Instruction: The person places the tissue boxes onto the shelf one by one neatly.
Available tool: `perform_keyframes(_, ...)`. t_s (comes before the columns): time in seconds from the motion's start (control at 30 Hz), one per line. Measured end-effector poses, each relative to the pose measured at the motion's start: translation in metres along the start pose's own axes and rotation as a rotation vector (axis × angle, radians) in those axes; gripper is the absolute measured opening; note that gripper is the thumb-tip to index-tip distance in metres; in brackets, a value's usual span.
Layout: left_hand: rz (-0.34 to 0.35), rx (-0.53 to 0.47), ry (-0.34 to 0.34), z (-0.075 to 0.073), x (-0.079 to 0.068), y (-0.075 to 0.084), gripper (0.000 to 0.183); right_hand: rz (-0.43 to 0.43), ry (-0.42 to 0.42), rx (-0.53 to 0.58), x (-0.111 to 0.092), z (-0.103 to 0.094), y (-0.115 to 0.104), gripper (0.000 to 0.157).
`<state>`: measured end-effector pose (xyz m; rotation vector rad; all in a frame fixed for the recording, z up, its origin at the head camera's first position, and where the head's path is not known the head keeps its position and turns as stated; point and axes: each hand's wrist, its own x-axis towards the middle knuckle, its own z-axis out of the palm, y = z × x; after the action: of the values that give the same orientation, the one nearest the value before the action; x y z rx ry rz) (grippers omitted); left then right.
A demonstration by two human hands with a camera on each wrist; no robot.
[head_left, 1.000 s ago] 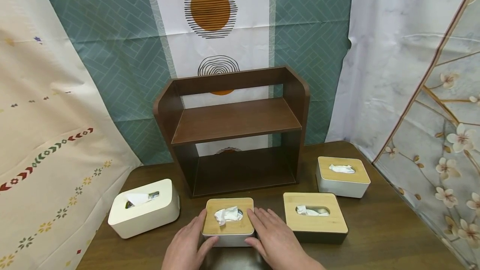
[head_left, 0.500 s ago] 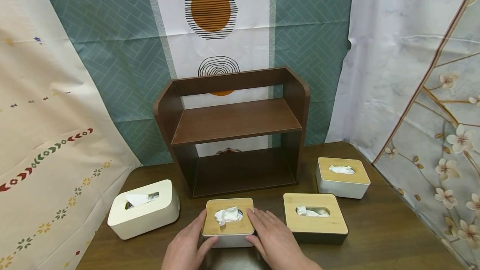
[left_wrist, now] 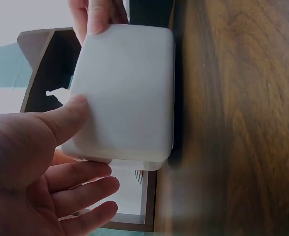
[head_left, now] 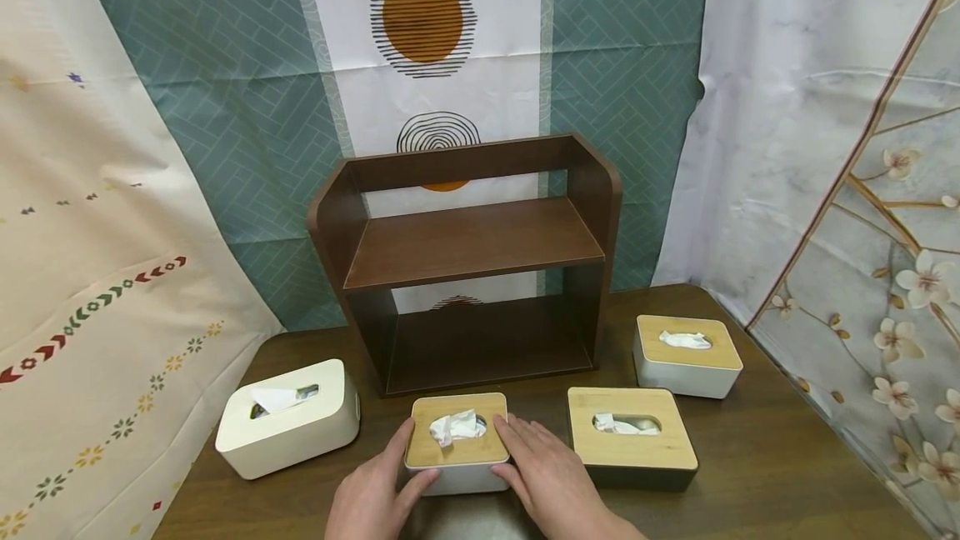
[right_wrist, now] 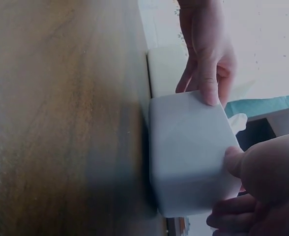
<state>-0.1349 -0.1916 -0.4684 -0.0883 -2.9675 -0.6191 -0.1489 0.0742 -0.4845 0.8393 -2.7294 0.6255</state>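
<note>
A small white tissue box (head_left: 459, 477) with a bamboo lid and a tissue poking out stands at the table's front middle. My left hand (head_left: 378, 490) grips its left side, thumb on the front face and index finger along the side. On the other side my right hand (head_left: 551, 473) holds it the same way. The left wrist view shows the left hand (left_wrist: 51, 157) with its lower fingers spread off the box's plain front (left_wrist: 125, 88). In the right wrist view the right hand (right_wrist: 267, 182) has its thumb on the front edge. Whether the base touches the table is unclear.
Behind the box stands a brown two-tier shelf (head_left: 472, 240). A cream tissue box (head_left: 292, 415) is at left. To the right are a black tissue box with a bamboo lid (head_left: 633, 440) and another white one (head_left: 686, 357). Patterned curtains (head_left: 630, 107) hang around the wooden table (head_left: 757, 473).
The held tissue box has tipped back or risen very slightly, and a little more of its front face shows. Both hands keep their places on it.
</note>
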Motion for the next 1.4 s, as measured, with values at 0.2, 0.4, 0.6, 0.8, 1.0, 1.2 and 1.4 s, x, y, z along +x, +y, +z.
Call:
perform_keyframes(0.2,-0.016,-0.031,0.047,0.000,0.000,0.002,0.084,0.042,0.001,0.031,0.000,0.001,-0.001,0.060)
perform_keyframes(0.4,0.003,-0.048,0.102,0.001,-0.001,0.002,0.082,0.068,0.000,0.053,0.002,0.001,-0.002,0.061)
perform_keyframes(0.6,0.010,-0.069,0.134,0.001,0.000,0.004,0.082,0.041,0.081,0.048,0.005,0.003,-0.001,0.056)
perform_keyframes(0.8,0.012,-0.090,0.177,0.002,0.000,0.006,0.078,0.030,0.121,0.035,0.008,0.001,-0.001,0.054)
perform_keyframes(1.0,0.006,-0.094,0.210,0.002,0.005,0.008,0.077,0.037,0.106,0.043,0.017,-0.003,0.000,0.055)
perform_keyframes(1.2,-0.029,-0.101,0.222,0.000,0.012,0.011,0.078,0.037,0.108,0.058,0.028,-0.007,0.001,0.056)
perform_keyframes(1.4,-0.032,-0.107,0.276,0.002,0.018,0.013,0.075,0.022,0.130,0.061,0.040,-0.009,0.001,0.055)
